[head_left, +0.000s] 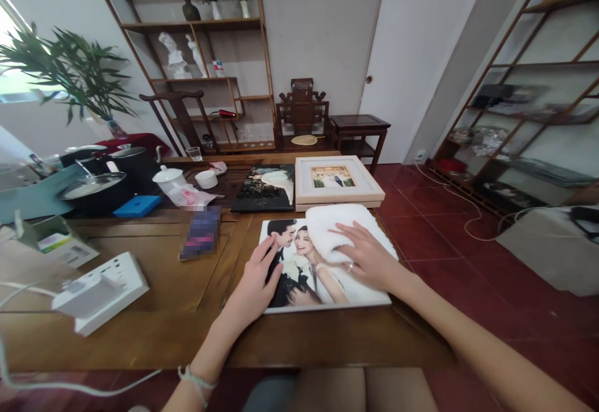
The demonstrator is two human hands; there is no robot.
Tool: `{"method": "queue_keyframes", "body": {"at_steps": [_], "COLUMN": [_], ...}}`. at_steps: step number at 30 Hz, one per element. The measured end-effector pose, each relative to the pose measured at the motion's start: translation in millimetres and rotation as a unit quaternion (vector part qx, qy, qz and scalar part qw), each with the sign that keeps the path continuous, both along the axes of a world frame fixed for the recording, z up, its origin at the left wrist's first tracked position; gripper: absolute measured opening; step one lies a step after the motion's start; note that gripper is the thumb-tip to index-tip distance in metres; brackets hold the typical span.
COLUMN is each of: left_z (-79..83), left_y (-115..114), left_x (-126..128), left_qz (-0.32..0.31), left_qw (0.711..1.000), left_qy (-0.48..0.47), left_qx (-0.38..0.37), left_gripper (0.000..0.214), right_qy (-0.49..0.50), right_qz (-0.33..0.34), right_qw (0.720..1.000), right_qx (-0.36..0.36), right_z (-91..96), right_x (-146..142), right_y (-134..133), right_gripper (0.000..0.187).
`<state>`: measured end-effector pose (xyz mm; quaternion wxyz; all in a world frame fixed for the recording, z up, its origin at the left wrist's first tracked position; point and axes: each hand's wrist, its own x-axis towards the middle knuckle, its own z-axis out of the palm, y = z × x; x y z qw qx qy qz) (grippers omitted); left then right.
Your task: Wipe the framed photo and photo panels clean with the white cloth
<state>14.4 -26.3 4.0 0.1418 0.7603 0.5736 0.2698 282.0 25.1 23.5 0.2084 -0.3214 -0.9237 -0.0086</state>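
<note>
A wedding photo panel (299,274) lies flat near the table's front edge, showing a couple cheek to cheek. My left hand (259,271) rests on its left side, fingers stretched out over the picture. On the upper right part of the panel is a folded white towel (322,228), fluffy at its edge. My right hand (367,253) lies on the towel with its fingers spread, and a ring shows on one finger. The towel hides the panel's upper right corner.
Behind the panel are a light wood framed photo (377,190) and a dark photo panel (241,196). Leftward on the wooden table (178,299) are a white power strip (135,278), a blue box (137,205), a white lidded bowl (168,178) and a black pot (96,193).
</note>
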Motion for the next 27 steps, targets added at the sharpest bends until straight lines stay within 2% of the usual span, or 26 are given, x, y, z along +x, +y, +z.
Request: {"method": "queue_keyframes", "body": {"at_steps": [2, 4, 8, 12, 15, 18, 23, 27], "left_z": [0.6, 0.4, -2.6, -5.2, -4.9, -3.9, -3.2, -1.7], "left_y": [0, 0, 0, 0, -1, -1, 0, 0], "left_x": [0, 0, -1, -2, -2, -2, -2, -1], "left_qz": [0.000, 0.001, 0.004, 0.004, 0.001, 0.000, -0.005, -0.006], "left_qw": [1.000, 1.000, 1.000, 1.000, 1.000, 1.000, 0.999, 0.999], "left_qy": [0.002, 0.004, 0.007, 0.005, 0.003, 0.004, 0.007, 0.008], "left_qx": [0.000, 0.001, 0.007, 0.013, 0.016, 0.023, 0.032, 0.036], "left_gripper": [0.048, 0.048, 0.048, 0.048, 0.048, 0.047, 0.047, 0.046], "right_qy": [-0.004, -0.016, -0.029, -0.015, -0.032, -0.038, -0.012, -0.011], "right_qz": [-0.018, -0.022, -0.005, 0.051, 0.070, 0.040, 0.012, -0.016], "right_qw": [1.000, 1.000, 0.999, 0.998, 0.995, 0.995, 0.999, 1.000], "right_qx": [-0.006, -0.009, -0.017, -0.015, -0.058, -0.083, -0.041, -0.024], "right_z": [0.0, 0.7, 0.8, 2.4, 9.3, 13.9, 6.8, 1.9], "right_x": [-5, -8, -4, 6, 15, 18, 10, -1], "right_y": [9, 5, -33, -81, -91, -71, -11, 14], "right_gripper": [0.033, 0.034, 0.033, 0.018, 0.026, 0.036, 0.033, 0.036]}}
